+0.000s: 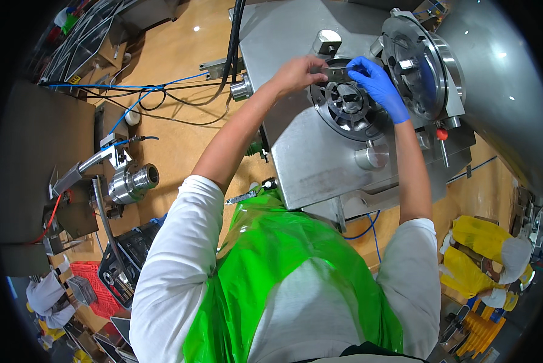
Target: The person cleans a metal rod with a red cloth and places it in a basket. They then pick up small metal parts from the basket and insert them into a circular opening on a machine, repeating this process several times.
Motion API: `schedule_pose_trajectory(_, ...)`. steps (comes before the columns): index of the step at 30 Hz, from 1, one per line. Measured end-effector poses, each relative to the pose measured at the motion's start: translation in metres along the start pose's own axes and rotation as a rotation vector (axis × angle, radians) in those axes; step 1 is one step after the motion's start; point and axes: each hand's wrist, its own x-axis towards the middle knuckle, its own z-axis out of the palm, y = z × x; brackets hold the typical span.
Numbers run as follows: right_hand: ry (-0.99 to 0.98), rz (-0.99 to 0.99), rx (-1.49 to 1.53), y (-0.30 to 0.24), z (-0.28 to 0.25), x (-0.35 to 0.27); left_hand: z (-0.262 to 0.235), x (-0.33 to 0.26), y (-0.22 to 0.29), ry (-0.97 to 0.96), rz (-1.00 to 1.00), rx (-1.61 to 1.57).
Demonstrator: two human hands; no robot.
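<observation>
Both of my hands are held above a round opening (334, 121) in the top of a stainless steel machine (299, 142). A spoked, slotted rotor (351, 104) sits inside that opening. My bare left hand (302, 74) pinches one end of a small flat grey plate (337, 75). At the plate's other end, my right hand (375, 86), in a blue glove, is closed on it with the fingertips. The plate hangs over the far rim of the opening and hides part of it. Its exact shape is blurred.
To the right, a round hinged cover (412, 91) stands swung open, beside a red-knobbed lever (442, 134). Metal knobs (371, 156) rise around the opening. Hoses and cables (181, 91) cross the floor at left, near a black toolbox (126, 260). People in yellow (477, 242) are at lower right.
</observation>
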Motion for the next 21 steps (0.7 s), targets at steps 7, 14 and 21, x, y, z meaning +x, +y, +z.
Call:
schedule_pose_trajectory(7, 0.199, 0.041, 0.068, 0.009, 0.01, 0.003, -0.004, 0.009, 0.0, 0.381, 0.07, 0.076)
schedule_pose_trajectory(14, 0.3, 0.04, -0.175, 0.009, 0.058, -0.002, -0.003, 0.034, 0.018, -0.043, -0.423, -0.319)
schedule_pose_trajectory(21, 0.085, 0.038, -0.081, 0.051, 0.054, 0.015, 0.013, 0.056, -0.004, 0.025, -0.238, 0.3)
